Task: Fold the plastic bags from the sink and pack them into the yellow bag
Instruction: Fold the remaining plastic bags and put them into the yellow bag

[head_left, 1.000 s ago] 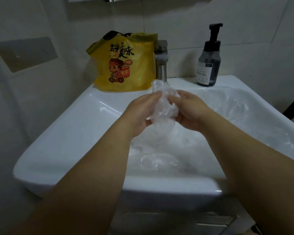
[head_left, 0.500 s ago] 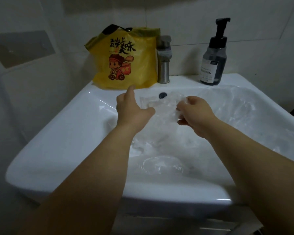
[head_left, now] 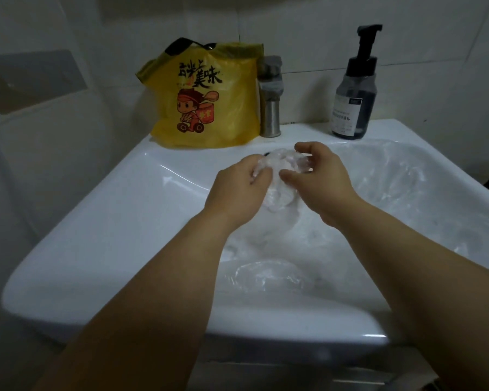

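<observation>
The job looks partway through, by my reading. 1 clear plastic bag [head_left: 277, 176] is being worked above the sink [head_left: 102, 244], bunched small between both hands. The left hand [head_left: 236, 190] pinches its left edge with curled fingers, and the right hand [head_left: 321, 183] grips its right side between thumb and curled fingers. Both hands are clamped on this same bag, close together, with only the crumpled film between them. The bag hangs over the back of the basin, in front of the yellow bag [head_left: 209, 97] and not yet in it.

More is left to do. At least 2 other patches of clear film lie in the basin: 1 loose bag [head_left: 266, 276] near the front wall, and a wider spread of plastic [head_left: 407, 187] along the right slope. How many bags these make I cannot tell, since the film blends with the white basin.

The yellow bag stands upright on the sink's back ledge, just beside the tap [head_left: 270, 100], with a pump bottle [head_left: 353, 91] further right. It bulges, but whether folded bags are already inside is hidden.

The held bag is thin, wrinkled and cloudy-clear, pressed into a wad rather than a neat flat fold. It would probably spring open if let go.
</observation>
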Demonstrator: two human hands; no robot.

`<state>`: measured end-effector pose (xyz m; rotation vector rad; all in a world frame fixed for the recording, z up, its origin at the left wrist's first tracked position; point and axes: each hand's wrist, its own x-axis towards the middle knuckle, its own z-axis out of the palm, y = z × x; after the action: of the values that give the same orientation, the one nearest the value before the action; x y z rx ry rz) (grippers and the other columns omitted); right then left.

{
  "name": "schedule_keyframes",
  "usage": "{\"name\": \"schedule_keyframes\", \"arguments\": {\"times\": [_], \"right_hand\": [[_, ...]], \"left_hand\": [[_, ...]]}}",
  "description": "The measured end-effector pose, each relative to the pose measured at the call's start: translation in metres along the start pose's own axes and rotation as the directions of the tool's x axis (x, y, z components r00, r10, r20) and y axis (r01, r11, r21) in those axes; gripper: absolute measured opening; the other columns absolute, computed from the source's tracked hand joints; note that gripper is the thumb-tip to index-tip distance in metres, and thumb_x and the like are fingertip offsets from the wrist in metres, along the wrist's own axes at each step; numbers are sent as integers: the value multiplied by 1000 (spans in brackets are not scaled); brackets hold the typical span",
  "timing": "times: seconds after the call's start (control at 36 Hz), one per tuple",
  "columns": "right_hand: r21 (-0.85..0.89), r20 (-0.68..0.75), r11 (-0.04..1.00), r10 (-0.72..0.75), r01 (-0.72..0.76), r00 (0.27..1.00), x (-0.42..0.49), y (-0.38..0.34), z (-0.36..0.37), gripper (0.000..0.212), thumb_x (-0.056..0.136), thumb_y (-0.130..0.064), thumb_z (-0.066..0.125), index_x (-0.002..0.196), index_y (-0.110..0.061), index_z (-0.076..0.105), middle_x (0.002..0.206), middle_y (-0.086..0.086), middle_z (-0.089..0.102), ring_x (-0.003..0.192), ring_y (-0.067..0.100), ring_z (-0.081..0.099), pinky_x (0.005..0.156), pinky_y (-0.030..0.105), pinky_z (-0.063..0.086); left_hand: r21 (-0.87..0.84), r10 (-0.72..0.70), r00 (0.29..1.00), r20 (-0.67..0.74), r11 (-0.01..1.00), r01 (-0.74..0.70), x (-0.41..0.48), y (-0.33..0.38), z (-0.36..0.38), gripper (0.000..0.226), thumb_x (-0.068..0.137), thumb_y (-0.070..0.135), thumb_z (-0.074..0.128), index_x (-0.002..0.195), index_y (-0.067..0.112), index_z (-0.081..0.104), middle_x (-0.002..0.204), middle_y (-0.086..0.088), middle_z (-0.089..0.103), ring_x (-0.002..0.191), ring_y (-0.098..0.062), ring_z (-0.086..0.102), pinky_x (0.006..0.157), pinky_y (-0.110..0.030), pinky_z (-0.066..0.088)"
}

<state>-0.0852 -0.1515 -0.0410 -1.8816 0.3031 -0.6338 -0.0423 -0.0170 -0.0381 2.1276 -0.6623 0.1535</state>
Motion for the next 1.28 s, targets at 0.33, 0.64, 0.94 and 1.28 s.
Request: {"name": "schedule_keyframes", "arguments": {"times": [0.33, 0.64, 0.94, 1.28], "right_hand": [[-296, -52, 927, 224, -229, 973, 7, 9, -9, 38, 94, -24, 55, 127, -8, 49, 111, 10, 58, 76, 20, 58, 75, 36, 57], [75, 35, 984, 159, -162, 987, 4, -1, -5, 33, 95, 1, 42, 117, -17, 60, 115, 7, 53, 77, 15, 55, 56, 19, 56], [353, 42, 918, 180, -184, 983, 2, -13, -8, 12, 95, -21, 58, 91, -11, 63, 87, 8, 61, 70, 16, 57, 73, 32, 60], [265, 165, 886, 347, -381, 923, 3, -6, -11, 20, 96, -15, 55, 113, -7, 61, 104, 7, 60, 89, 20, 58, 66, 27, 55]], "left_hand": [[136, -66, 932, -355, 983, 122, 16, -21, -7, 31, 102, 21, 43, 119, 10, 66, 115, -16, 56, 90, -22, 53, 71, -17, 32], [-26, -241, 964, 115, 969, 246, 7, -14, -2, 32, 97, 11, 45, 126, 15, 56, 103, -5, 59, 90, -24, 63, 89, -40, 56], [-698, -398, 856, 328, 508, 504, 14, -1, -12, 34, 96, 36, 54, 96, 3, 60, 77, -9, 58, 63, -15, 53, 60, -25, 52], [-566, -426, 865, 267, 657, 498, 20, -18, -8, 12, 95, 27, 60, 86, 20, 61, 94, 0, 62, 84, -14, 55, 72, -27, 49]]}}
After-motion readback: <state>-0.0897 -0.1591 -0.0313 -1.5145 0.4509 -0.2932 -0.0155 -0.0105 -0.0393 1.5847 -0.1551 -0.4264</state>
